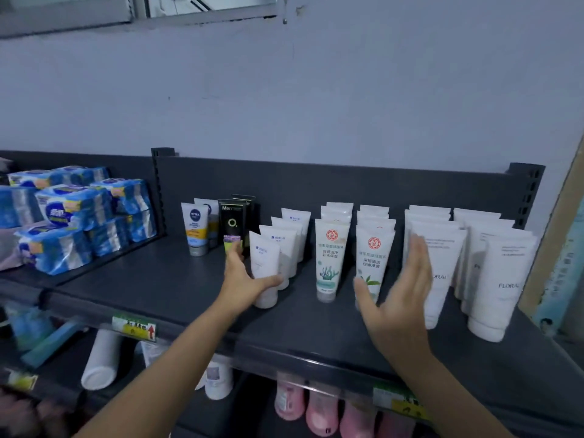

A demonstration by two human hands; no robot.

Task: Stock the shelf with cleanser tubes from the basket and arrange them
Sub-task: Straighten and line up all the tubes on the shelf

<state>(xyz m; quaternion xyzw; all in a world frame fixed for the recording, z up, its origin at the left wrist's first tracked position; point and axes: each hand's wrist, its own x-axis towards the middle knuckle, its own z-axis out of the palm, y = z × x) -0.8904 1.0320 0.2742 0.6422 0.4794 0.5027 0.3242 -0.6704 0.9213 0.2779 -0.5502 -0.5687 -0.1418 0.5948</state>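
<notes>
A: Why is the left hand wrapped round that white plastic cleanser tube?

B: I'd judge it is squaring the tube up. The fingers curl about its lower body as it stands cap-down at the head of a slanting row on the dark metal shelf.

A: And the right hand?

B: Spread flat, holding nothing, just in front of the red-emblem tube. The held tube is matte white with faint blue lettering.
</notes>
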